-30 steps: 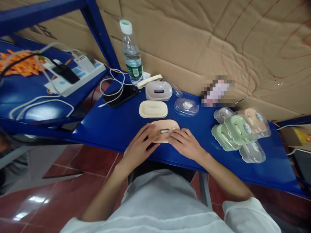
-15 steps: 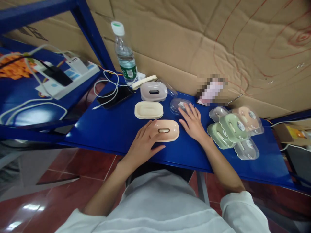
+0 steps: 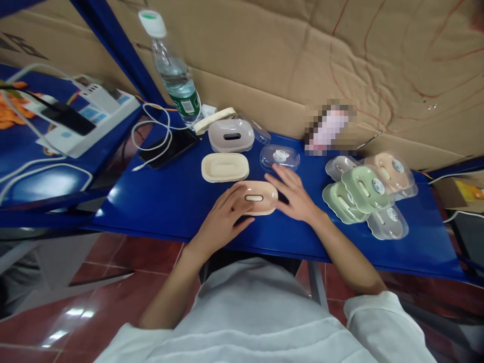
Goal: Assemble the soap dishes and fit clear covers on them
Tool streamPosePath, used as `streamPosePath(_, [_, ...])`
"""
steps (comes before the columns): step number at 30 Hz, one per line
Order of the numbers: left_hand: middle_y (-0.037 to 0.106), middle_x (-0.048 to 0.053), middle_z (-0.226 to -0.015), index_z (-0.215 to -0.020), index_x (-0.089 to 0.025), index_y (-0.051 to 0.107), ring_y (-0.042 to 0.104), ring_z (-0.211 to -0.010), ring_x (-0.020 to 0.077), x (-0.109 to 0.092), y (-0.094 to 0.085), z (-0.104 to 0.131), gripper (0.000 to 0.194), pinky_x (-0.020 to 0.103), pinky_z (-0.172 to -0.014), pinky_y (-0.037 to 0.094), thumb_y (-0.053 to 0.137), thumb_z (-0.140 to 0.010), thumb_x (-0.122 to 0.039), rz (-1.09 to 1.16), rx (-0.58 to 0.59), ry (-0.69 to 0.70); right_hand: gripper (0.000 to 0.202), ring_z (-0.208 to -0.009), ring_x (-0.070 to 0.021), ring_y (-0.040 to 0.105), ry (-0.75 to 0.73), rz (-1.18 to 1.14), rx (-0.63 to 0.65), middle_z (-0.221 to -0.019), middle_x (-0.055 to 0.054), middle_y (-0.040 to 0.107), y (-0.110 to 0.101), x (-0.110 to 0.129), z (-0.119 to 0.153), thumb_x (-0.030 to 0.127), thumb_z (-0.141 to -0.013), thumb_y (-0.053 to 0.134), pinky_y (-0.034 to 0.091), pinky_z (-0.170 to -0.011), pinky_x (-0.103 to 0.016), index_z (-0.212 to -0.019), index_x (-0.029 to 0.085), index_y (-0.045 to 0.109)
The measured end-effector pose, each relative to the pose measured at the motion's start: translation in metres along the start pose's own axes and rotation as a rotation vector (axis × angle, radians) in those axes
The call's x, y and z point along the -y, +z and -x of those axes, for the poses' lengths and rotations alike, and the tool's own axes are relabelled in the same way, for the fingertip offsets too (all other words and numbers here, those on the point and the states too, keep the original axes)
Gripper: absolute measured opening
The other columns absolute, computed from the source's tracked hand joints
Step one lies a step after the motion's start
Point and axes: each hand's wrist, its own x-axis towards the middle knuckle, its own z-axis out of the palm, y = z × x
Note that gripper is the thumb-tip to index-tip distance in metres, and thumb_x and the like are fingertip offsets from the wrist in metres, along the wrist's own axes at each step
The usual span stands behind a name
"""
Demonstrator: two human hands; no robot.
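A peach oval plastic box (image 3: 260, 194) with a slot in its top lies at the middle of the table's front. My left hand (image 3: 229, 212) is closed around its left end, fingers over the far side and thumb along the near side. At the box's right end is my right hand (image 3: 293, 196), its fingers spread and the thumb by the rim. Just beyond those fingertips lies a clear oval cover (image 3: 280, 156) with a round sticker. A cream oval tray (image 3: 225, 167) sits behind my left hand, with a pale grey slotted box (image 3: 231, 135) behind it.
Several boxes in clear covers (image 3: 368, 191) are piled at the right. A water bottle (image 3: 176, 75), a cabled black phone (image 3: 170, 148) and a cream ring-like piece (image 3: 214, 120) stand at the back left. Cardboard (image 3: 257, 65) backs the blue table (image 3: 151, 212). A power strip (image 3: 88, 123) lies farther left.
My right hand has drawn back from the clear cover to the peach box's right end. The left hand stays on the box. The view has shifted slightly.
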Motion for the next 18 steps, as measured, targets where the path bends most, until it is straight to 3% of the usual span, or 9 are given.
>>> streamPosePath(3, [0.038, 0.016, -0.173, -0.143, -0.027, 0.064, 0.036, -0.163, 0.0389, -0.002, 0.000, 0.000, 0.043, 0.064, -0.128, 0.042, 0.073, -0.101, -0.029, 0.006, -0.042, -0.014, 0.072, -0.168, -0.0400, 0.023, 0.252, 0.094, -0.155, -0.179, -0.014, 0.032, 0.000, -0.014, -0.005, 0.057, -0.112, 0.044, 0.018, -0.133, -0.073, -0.175, 0.028, 0.026])
streamPosePath(5, [0.035, 0.016, -0.174, -0.147, -0.028, 0.060, 0.034, -0.164, 0.0395, -0.003, -0.001, 0.000, 0.049, 0.065, -0.128, 0.042, 0.074, -0.100, -0.030, 0.025, -0.071, -0.035, 0.072, -0.161, -0.0427, 0.037, 0.309, 0.117, -0.198, -0.167, -0.019, 0.048, 0.002, -0.020, -0.004, 0.059, -0.109, 0.053, 0.019, -0.131, -0.076, -0.171, 0.025, 0.037])
streamPosePath(7, [0.035, 0.016, -0.174, -0.151, -0.029, 0.056, 0.036, -0.164, 0.0383, -0.004, -0.002, 0.001, 0.052, 0.063, -0.128, 0.043, 0.073, -0.101, -0.030, 0.065, -0.073, -0.058, 0.068, -0.152, -0.0432, 0.046, 0.311, 0.094, -0.224, -0.156, -0.018, 0.055, 0.004, -0.024, -0.001, 0.062, -0.103, 0.063, 0.026, -0.129, -0.076, -0.161, 0.028, 0.053])
streamPosePath(12, [0.041, 0.013, -0.172, -0.155, -0.030, 0.051, 0.042, -0.161, 0.0333, -0.005, -0.006, 0.002, 0.054, 0.057, -0.130, 0.042, 0.067, -0.104, -0.034, 0.175, -0.041, -0.171, 0.057, -0.146, -0.0372, 0.055, 0.265, -0.081, -0.294, -0.155, -0.016, 0.055, 0.002, -0.019, 0.005, 0.062, -0.103, 0.062, 0.050, -0.120, -0.062, -0.150, 0.029, 0.065])
streamPosePath(18, [0.048, 0.014, -0.168, -0.164, -0.030, 0.038, 0.048, -0.157, 0.0327, 0.001, -0.004, 0.003, 0.081, 0.054, -0.131, 0.042, 0.080, -0.096, -0.041, 0.324, -0.080, -0.286, 0.038, -0.138, -0.0305, 0.063, 0.004, -0.056, -0.343, -0.143, -0.010, 0.067, -0.008, 0.006, 0.006, 0.039, -0.110, 0.055, 0.042, -0.128, -0.062, -0.145, 0.033, 0.069])
